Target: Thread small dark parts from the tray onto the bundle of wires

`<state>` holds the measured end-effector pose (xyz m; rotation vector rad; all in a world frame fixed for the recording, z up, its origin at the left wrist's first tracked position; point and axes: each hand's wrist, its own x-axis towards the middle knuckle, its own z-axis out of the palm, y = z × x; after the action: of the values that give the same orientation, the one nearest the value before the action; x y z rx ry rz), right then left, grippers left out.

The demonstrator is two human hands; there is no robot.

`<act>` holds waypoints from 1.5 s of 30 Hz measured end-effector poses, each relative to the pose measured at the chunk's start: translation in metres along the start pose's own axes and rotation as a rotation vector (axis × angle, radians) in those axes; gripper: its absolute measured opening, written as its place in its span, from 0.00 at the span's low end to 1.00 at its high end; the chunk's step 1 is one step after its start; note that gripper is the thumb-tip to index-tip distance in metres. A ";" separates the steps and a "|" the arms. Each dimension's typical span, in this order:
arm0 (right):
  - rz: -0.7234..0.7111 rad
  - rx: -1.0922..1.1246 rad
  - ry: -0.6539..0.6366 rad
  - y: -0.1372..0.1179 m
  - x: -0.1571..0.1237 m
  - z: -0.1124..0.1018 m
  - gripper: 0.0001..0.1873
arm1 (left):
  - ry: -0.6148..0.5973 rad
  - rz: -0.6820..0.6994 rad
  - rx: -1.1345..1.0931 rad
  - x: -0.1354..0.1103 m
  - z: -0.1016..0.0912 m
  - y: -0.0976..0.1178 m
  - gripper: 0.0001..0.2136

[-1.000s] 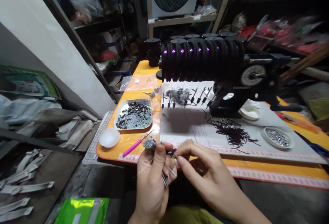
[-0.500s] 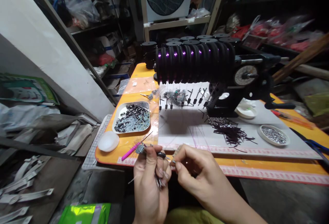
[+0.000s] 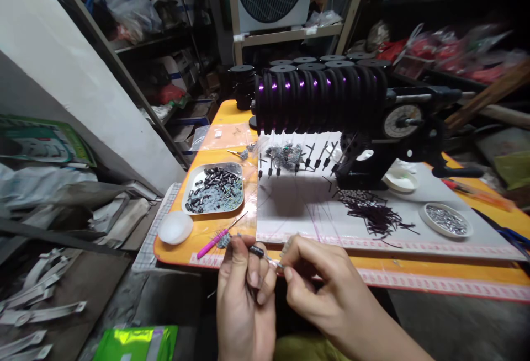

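My left hand [image 3: 245,289] is closed, its thumb and forefinger pinching a small black cylindrical piece [image 3: 256,250] with a thin wire on it, just in front of the orange table [image 3: 215,228]. My right hand [image 3: 318,286] is closed too, pinching the other end of that wire beside the piece. Both hands hover at the table's near edge, touching each other's work. A pink-handled needle tool [image 3: 212,238] lies on the table just left of my left hand. Fine purple threads run from the row of black spools [image 3: 318,101] down toward my hands.
A grey tray [image 3: 214,189] of black cylinders and a white round lid [image 3: 174,227] sit at left. On the white board [image 3: 290,206] lie a pile of dark wire pieces [image 3: 375,214], a dish of silver beads [image 3: 446,220] and a black winding machine [image 3: 406,129].
My left hand has closed up and the bundle of pieces that hung from it is no longer seen; the black piece now sits between the two hands. The view shifted slightly.
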<state>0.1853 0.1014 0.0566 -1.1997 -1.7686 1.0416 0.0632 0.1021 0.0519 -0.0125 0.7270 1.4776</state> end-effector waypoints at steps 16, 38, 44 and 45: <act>-0.053 -0.070 -0.116 -0.009 0.003 -0.007 0.09 | -0.029 0.086 0.141 -0.005 0.006 0.007 0.15; -0.170 -0.317 0.094 0.000 -0.006 0.002 0.09 | 0.048 0.233 0.077 -0.005 -0.012 0.006 0.15; -0.227 -0.467 0.147 0.010 0.000 -0.018 0.11 | 0.072 0.316 0.088 0.008 -0.012 0.025 0.17; -0.241 -0.505 0.168 0.012 0.002 -0.022 0.11 | 0.068 0.334 0.076 0.009 -0.012 0.028 0.17</act>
<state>0.2084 0.1104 0.0545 -1.2791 -2.0425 0.3496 0.0319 0.1087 0.0502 0.1225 0.8711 1.7727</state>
